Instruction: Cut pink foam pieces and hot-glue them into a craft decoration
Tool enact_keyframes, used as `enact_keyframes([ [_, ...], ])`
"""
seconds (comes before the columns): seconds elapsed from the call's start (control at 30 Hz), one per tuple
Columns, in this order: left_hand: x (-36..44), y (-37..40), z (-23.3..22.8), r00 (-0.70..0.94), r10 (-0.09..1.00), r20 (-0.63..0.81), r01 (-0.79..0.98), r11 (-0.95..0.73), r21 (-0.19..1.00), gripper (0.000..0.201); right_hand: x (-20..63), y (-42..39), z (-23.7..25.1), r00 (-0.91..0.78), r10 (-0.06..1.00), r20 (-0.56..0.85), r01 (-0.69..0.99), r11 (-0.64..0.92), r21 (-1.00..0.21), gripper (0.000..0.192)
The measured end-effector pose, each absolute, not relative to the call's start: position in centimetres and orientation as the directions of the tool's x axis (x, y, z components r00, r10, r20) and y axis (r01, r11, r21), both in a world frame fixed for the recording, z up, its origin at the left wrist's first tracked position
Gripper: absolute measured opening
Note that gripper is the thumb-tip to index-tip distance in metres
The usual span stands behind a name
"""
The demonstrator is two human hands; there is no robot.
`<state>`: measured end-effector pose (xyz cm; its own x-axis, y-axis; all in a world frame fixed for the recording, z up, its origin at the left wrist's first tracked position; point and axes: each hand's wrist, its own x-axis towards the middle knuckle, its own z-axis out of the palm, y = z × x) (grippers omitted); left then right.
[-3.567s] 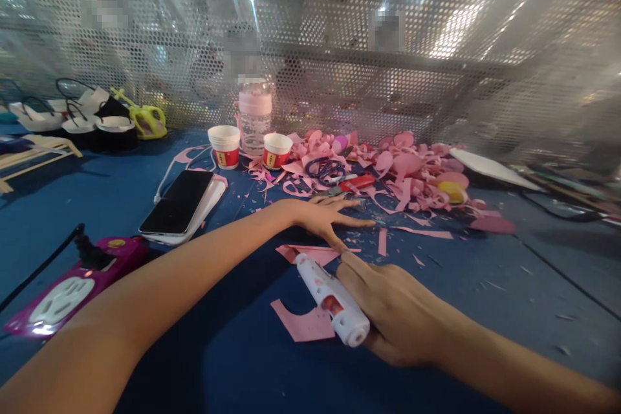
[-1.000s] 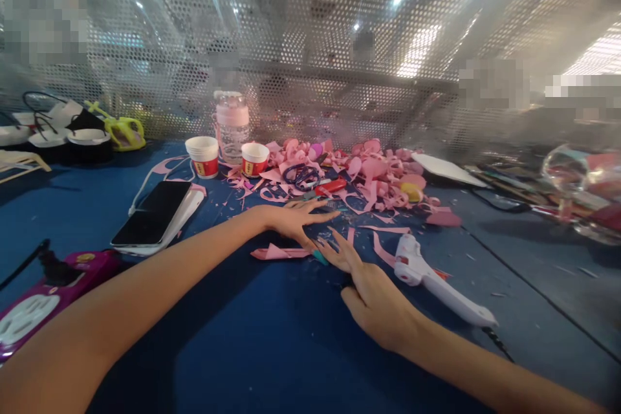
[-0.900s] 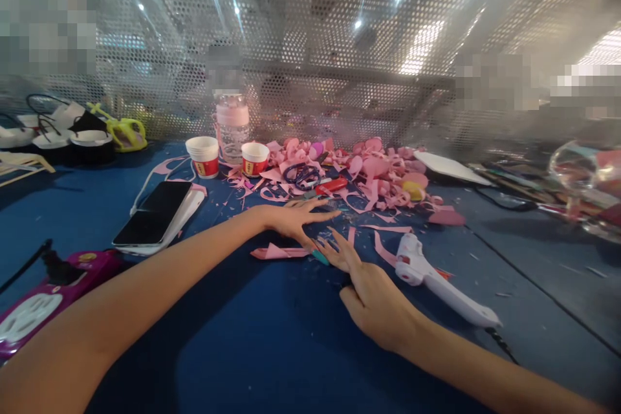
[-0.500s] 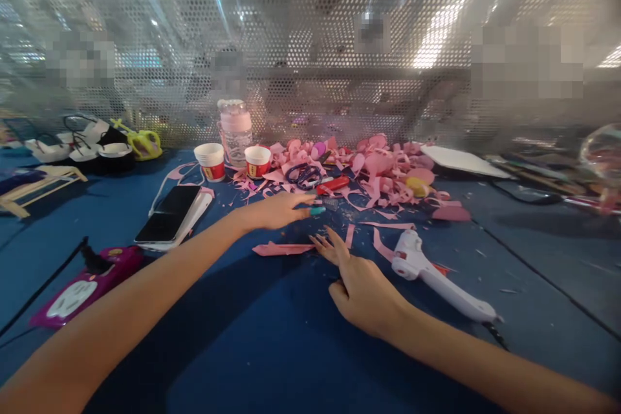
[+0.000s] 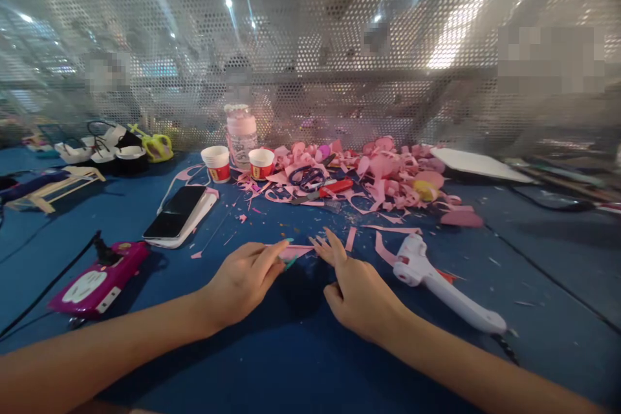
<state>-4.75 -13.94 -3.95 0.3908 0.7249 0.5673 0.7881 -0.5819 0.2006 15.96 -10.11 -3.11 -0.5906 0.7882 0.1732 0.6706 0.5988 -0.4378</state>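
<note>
A thin pink strip (image 5: 301,251) of sheet material lies across the blue tabletop in front of me. My left hand (image 5: 242,281) has its thumb and fingertips, with teal nails, closed around the strip's left part; that end is hidden by the fingers. At the strip's right end, my right hand (image 5: 359,288) rests with its fingers stretched forward and the thumb apart. Its fingertips are at the strip or just beside it; whether they press on it I cannot tell. A white glue gun (image 5: 446,294) lies to the right of my right hand.
Pink scraps (image 5: 388,168) are heaped at the back, with scissors (image 5: 306,176) and a red-handled cutting tool (image 5: 334,187) before them. Paper cups (image 5: 217,165), a bottle (image 5: 241,136), a phone (image 5: 175,213) and a magenta power strip (image 5: 99,278) stand left. A perforated screen (image 5: 310,52) rises behind.
My left hand has come back from beside the red-handled tool toward me and closed on the pink strip's left part. My right hand has stayed nearly still. The view has shifted slightly.
</note>
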Motion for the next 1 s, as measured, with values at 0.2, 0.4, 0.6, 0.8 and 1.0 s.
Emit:
enact_keyframes([
  [0.2, -4.5, -12.9, -4.5, 0.239, 0.776, 0.584, 0.816, -0.487, 0.312, 0.037, 15.9, -10.1, -2.9, -0.590, 0.797, 0.127, 0.690, 0.580, -0.433, 0.079],
  [0.4, -4.9, -12.3, -4.8, 0.140, 0.824, 0.550, 0.889, -0.349, 0.297, 0.043, 16.0, -10.1, -2.8, -0.595, 0.794, 0.129, 0.689, 0.586, -0.427, 0.078],
  [0.6, -4.9, -12.5, -4.3, 0.287, 0.763, 0.579, 0.932, -0.363, 0.017, 0.056, 15.9, -10.1, -3.0, -0.598, 0.789, 0.139, 0.690, 0.595, -0.412, 0.080],
  [0.8, -4.8, -12.2, -4.8, 0.395, 0.719, 0.571, 0.875, -0.484, 0.004, 0.060, 15.9, -10.1, -3.2, -0.577, 0.803, 0.150, 0.704, 0.582, -0.407, 0.082],
  [1.0, -4.9, -11.9, -5.5, 0.422, 0.742, 0.522, 0.863, -0.505, 0.020, 0.061, 15.7, -10.1, -3.0, -0.557, 0.819, 0.136, 0.729, 0.560, -0.393, 0.081],
])
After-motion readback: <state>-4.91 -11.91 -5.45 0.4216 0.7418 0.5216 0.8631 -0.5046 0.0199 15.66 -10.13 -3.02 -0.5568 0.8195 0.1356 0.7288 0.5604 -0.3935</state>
